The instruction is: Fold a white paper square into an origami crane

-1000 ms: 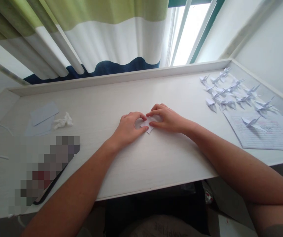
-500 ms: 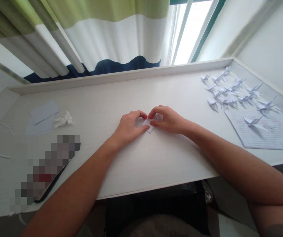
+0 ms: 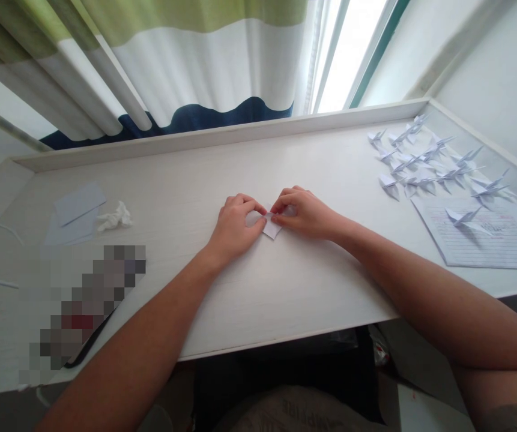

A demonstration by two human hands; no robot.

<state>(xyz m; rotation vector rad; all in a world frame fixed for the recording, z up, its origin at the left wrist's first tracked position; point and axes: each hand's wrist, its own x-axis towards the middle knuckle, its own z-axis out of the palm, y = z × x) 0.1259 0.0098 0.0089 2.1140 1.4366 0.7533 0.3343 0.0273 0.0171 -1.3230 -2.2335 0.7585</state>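
Left hand (image 3: 233, 227) and right hand (image 3: 307, 214) edged together, fingers (image 3: 281, 205) pinching folded paper (image 3: 271, 228) between them

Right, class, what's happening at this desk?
A person's left hand and right hand both pinch a small folded paper against the white desk. A cluster of finished paper cranes lies at the far right, one on a lined sheet. A crumpled tissue and blank slips sit to the left.

Striped curtain (image 3: 172, 66), bright window (image 3: 352, 54)
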